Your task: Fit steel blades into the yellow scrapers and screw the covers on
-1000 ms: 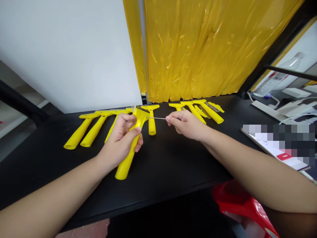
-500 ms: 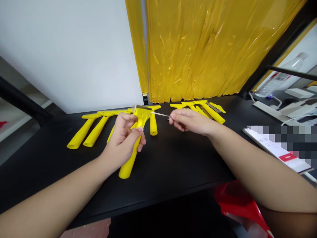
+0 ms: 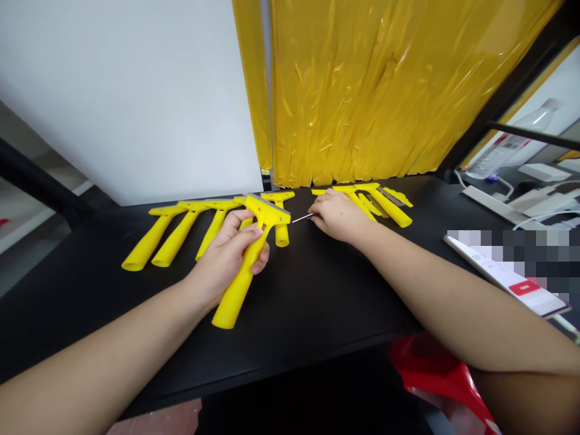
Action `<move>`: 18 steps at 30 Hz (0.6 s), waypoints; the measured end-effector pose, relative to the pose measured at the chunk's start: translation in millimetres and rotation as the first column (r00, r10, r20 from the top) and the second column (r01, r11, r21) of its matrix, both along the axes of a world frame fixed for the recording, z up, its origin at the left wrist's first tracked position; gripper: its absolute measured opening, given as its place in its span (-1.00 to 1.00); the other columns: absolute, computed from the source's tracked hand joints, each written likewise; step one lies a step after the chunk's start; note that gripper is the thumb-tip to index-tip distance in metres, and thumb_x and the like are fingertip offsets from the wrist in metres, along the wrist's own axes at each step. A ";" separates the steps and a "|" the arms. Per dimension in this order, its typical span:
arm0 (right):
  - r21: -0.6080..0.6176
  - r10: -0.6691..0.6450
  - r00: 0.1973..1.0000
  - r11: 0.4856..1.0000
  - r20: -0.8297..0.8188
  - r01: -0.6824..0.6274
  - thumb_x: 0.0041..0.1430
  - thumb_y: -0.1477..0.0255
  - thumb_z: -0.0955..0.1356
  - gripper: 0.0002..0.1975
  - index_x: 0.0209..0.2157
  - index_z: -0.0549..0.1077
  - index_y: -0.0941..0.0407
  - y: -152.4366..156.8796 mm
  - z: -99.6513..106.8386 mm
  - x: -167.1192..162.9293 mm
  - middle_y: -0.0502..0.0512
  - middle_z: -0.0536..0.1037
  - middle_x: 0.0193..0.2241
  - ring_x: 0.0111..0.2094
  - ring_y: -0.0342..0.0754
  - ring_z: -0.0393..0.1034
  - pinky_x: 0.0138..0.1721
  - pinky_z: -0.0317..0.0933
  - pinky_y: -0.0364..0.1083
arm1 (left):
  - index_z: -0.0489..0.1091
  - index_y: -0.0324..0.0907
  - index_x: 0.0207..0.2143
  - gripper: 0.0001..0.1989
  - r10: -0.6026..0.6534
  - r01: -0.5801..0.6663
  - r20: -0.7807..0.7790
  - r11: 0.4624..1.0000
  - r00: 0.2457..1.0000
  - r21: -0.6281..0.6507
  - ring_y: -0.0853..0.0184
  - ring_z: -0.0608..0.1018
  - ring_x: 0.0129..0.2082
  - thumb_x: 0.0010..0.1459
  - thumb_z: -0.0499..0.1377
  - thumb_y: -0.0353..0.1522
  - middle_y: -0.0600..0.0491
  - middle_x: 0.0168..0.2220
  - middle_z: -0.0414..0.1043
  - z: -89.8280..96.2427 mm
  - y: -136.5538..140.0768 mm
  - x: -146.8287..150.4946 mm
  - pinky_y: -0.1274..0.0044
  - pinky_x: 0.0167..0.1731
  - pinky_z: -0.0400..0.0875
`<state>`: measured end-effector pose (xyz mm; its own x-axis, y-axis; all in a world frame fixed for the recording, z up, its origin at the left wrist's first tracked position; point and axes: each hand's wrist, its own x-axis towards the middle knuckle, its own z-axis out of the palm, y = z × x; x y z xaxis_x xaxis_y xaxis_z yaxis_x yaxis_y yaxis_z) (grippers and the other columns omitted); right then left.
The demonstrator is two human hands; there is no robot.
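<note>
My left hand (image 3: 233, 251) is wrapped round the handle of a yellow scraper (image 3: 233, 296), its wide head (image 3: 267, 211) tilted up and a metal edge along the top. Between the fingers of my right hand (image 3: 339, 214) is a thin metal strip (image 3: 302, 217), pointing left. The strip's tip lies just beside the right end of the scraper head; whether they touch I cannot tell. Behind my left hand, several yellow scrapers (image 3: 179, 238) lie in a row on the black table (image 3: 326, 302). More yellow scraper parts (image 3: 392, 208) lie behind my right hand.
A white panel (image 3: 136, 90) and yellow plastic film (image 3: 353, 90) stand along the back edge. To the right are a phone-like screen (image 3: 507, 278), a clear bottle (image 3: 512, 142) and white cables. Red plastic (image 3: 435, 374) hangs below the front edge.
My left hand has turned the scraper so its head's flat face shows more. My right hand has rolled over, back up, and the strip's tip has drawn slightly right and down from the head.
</note>
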<state>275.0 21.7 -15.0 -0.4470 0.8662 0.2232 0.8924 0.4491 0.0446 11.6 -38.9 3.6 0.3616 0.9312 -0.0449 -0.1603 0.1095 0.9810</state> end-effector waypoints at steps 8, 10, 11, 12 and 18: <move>-0.025 -0.035 0.997 0.999 0.075 0.037 0.34 0.43 0.37 -0.79 -0.27 0.69 0.09 -1.3 -2.0 -7.9 0.22 0.68 -0.28 -0.15 0.17 0.39 -0.14 0.17 0.08 | 0.12 -0.03 -0.02 -0.68 -0.069 0.069 0.018 0.997 0.997 -0.041 0.44 0.38 -0.70 0.29 0.21 -0.35 0.16 -0.59 0.44 -1.4 1.4 -1.6 0.67 -0.63 0.24; -0.010 -0.014 0.998 1.000 0.061 0.014 0.31 0.45 0.38 -0.80 -0.34 0.67 0.11 -2.6 1.4 -4.9 0.24 0.67 -0.31 -0.18 0.18 0.38 -0.16 0.16 0.09 | 0.12 -0.03 -0.02 -0.67 -0.079 0.080 0.022 0.995 0.997 -0.052 0.43 0.38 -0.69 0.29 0.22 -0.35 0.16 -0.59 0.43 -1.5 2.3 -1.9 0.67 -0.63 0.23; 0.010 -0.009 0.999 1.000 0.035 0.009 0.29 0.46 0.38 -0.81 -0.36 0.65 0.12 -3.3 3.9 -2.2 0.25 0.67 -0.32 -0.19 0.18 0.38 -0.17 0.16 0.09 | 0.12 -0.04 -0.02 -0.66 -0.082 0.084 0.024 0.995 0.996 -0.057 0.43 0.38 -0.69 0.28 0.22 -0.35 0.16 -0.59 0.43 -1.5 2.8 -2.1 0.67 -0.64 0.23; 0.039 -0.011 1.000 0.999 -0.014 0.011 0.28 0.48 0.38 -0.82 -0.36 0.64 0.12 -4.3 6.8 0.9 0.25 0.66 -0.32 -0.20 0.18 0.38 -0.17 0.17 0.09 | 0.12 -0.04 -0.02 -0.66 -0.086 0.088 0.028 0.994 0.996 -0.061 0.43 0.38 -0.69 0.27 0.22 -0.36 0.16 -0.59 0.42 -1.6 3.3 -2.2 0.67 -0.64 0.23; 0.076 0.104 0.777 0.994 -0.621 -0.073 0.30 0.37 0.42 -0.89 -0.25 0.59 0.10 -25.7 21.0 5.1 0.10 0.64 -0.33 -0.37 -0.03 0.40 -0.26 0.23 -0.04 | 0.12 -0.04 -0.02 -0.67 -0.162 0.164 0.023 0.982 0.986 -0.090 0.42 0.41 -0.68 0.29 0.22 -0.36 0.15 -0.55 0.44 -5.3 3.1 -0.8 0.68 -0.67 0.24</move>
